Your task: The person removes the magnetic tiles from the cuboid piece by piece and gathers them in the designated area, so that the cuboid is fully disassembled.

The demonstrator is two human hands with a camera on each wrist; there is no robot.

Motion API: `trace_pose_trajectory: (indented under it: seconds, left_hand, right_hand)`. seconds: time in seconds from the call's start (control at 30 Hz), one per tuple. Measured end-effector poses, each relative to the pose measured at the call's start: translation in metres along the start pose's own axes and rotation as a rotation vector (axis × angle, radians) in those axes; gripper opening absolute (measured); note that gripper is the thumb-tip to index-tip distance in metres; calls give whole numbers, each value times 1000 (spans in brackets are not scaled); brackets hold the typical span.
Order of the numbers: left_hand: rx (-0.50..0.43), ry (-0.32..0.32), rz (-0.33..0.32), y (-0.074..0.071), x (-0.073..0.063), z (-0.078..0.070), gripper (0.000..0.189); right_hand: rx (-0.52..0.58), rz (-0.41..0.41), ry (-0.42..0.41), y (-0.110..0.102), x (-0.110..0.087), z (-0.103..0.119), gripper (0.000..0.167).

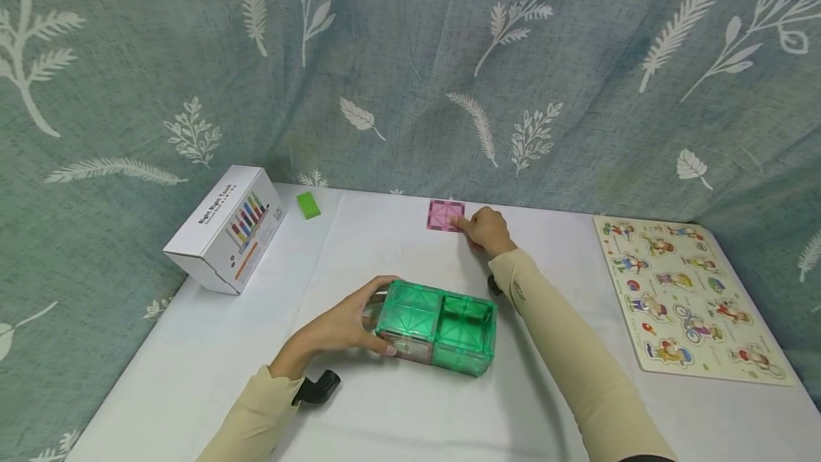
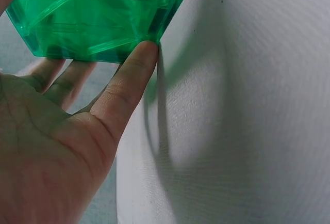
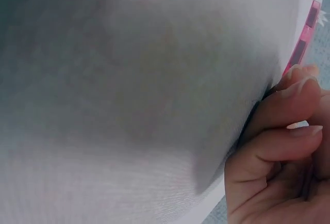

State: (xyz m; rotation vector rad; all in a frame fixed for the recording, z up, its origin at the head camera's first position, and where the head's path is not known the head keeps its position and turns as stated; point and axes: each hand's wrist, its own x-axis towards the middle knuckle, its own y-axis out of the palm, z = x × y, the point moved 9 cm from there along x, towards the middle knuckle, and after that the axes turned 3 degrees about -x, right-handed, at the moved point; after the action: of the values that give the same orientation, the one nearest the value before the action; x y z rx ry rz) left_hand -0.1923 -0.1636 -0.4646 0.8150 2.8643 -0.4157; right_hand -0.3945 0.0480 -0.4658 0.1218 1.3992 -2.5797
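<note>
A box built of clear green magnetic tiles [image 1: 410, 309] stands on the white table, with an open-topped square compartment at its right. A pinkish tile shows on its front side. My left hand [image 1: 346, 319] holds the box's left end, thumb at the front and fingers behind; the left wrist view shows fingertips against the green wall [image 2: 87, 33]. Farther back, a pink square magnetic tile [image 1: 442, 214] lies near the table's far edge. My right hand [image 1: 489, 229] pinches its right side, fingers curled. In the right wrist view the tile's edge [image 3: 303, 41] shows beyond the fingertips.
A white toy box [image 1: 221, 209] stands at the back left, beside a small green block [image 1: 308, 205]. On the right lies a wooden picture puzzle board [image 1: 689, 298]. A patterned blue-green curtain [image 1: 410, 77] hangs behind the table.
</note>
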Motion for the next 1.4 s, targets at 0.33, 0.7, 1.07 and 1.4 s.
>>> trace_pose_trajectory:
  seconds: [0.33,0.7,1.07,1.4]
  left_hand:
    - [-2,-2,0,0,-1,0,103]
    - [23,-22,-22,-2,-1,-1,105]
    - [23,-9,-45,1,-1,-2,105]
    - [83,2,-115,1,-5,-3,102]
  right_hand:
    - [115,72,28,2,-3,-9,68]
    - [-33,83,-44,-18,-36,-5,68]
    - [48,160,-182,-20,-91,10,63]
    - [247,290,-249,-4,-126,26,58]
